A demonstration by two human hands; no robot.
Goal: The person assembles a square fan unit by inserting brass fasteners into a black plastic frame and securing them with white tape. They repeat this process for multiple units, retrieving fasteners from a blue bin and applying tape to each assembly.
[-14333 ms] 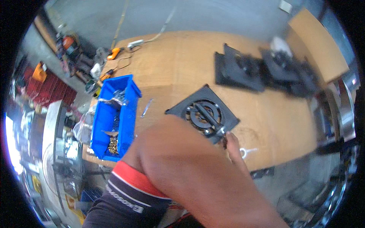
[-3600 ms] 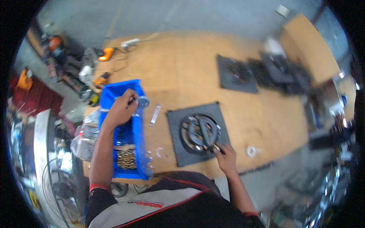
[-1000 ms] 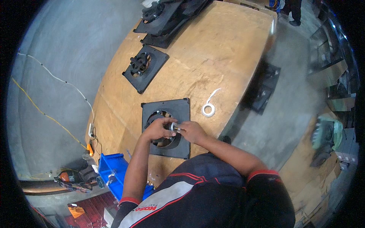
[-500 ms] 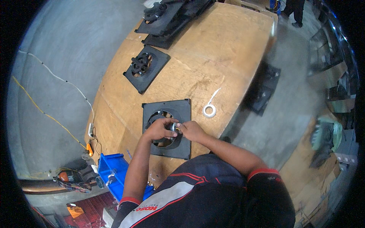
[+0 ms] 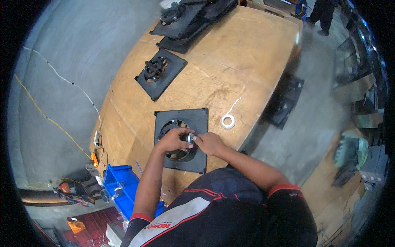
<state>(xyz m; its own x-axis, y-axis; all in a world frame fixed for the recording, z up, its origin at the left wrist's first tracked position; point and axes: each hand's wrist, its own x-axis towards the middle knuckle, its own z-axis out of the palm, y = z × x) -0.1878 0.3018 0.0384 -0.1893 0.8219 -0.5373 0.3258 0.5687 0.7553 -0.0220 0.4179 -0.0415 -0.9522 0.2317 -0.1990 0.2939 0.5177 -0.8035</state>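
Before me on the wooden table lies a square black plate (image 5: 198, 120) with a round opening and a dark fan-like assembly in it. Over that opening, my left hand (image 5: 174, 140) grips a small round metallic part (image 5: 189, 138) between thumb and fingers. My right hand (image 5: 210, 143) is closed in a pinch at the right end of the same part; what its fingertips hold is too small to make out. To the right of the plate rests a white roll of tape (image 5: 227, 121) with a loose strip trailing from it.
Farther off on the wooden table (image 5: 247, 53) lie another black fan plate (image 5: 172, 75) and a stack of similar plates (image 5: 181, 24). A blue bin (image 5: 123, 185) stands by my left forearm. Cables run across the floor at left. A person (image 5: 322, 16) stands at the far right.
Both hands stay at the small metallic part over the plate, with only a slight shift of the right fingers. The whole view has moved a little.
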